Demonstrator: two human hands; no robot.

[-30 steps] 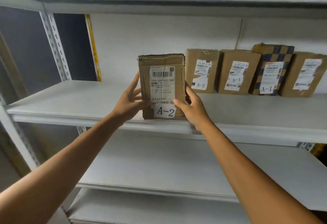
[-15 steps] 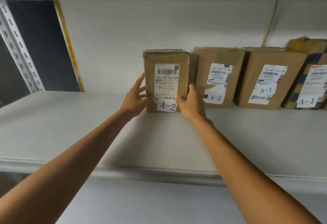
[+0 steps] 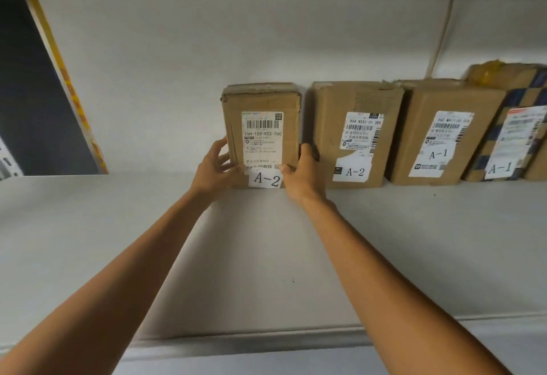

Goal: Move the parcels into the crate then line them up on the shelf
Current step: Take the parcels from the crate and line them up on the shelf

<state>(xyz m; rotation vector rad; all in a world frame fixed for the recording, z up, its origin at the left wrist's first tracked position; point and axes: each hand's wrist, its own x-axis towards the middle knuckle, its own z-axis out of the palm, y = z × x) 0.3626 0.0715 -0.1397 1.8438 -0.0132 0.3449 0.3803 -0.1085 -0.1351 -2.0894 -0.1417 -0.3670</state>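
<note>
Both hands clasp one parcel: my left hand presses its fingers against the left edge, and my right hand grips the lower right corner, thumb across the front. This A-2 parcel stands upright on the shelf, back against the rear wall, label turned outward so the code reads at a glance. I hold it low and from both sides, I judge, because a tall, narrow box tips easily and that grip lets me square it. Just beside it on the right stands a second A-2 parcel, a narrow gap between them where my right fingers sit. Further right come two A-1 parcels, packed close, so like codes stay grouped. No crate is in view. What remains, I think, is to close the gap and let go.
</note>
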